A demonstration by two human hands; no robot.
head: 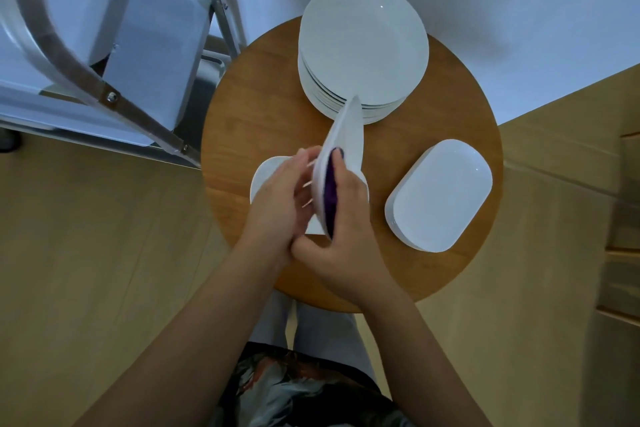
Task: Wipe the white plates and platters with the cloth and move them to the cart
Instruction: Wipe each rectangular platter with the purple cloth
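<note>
Steadiness matters as we hold the white platter (341, 135) on edge above the round table (263, 107), left hand (280, 198) gripping its back, right hand (346, 218) pressing the purple cloth (330, 191) against its face, wiping rim to rim.

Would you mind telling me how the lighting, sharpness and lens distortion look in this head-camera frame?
Head view: dim, bluish light; soft shadows on the wall behind the round plate stack, small glints on it and on the oblong platter stack. The held plate and left hand look slightly motion-blurred. Wide-angle distortion curves the cart frame and the round table.
</note>
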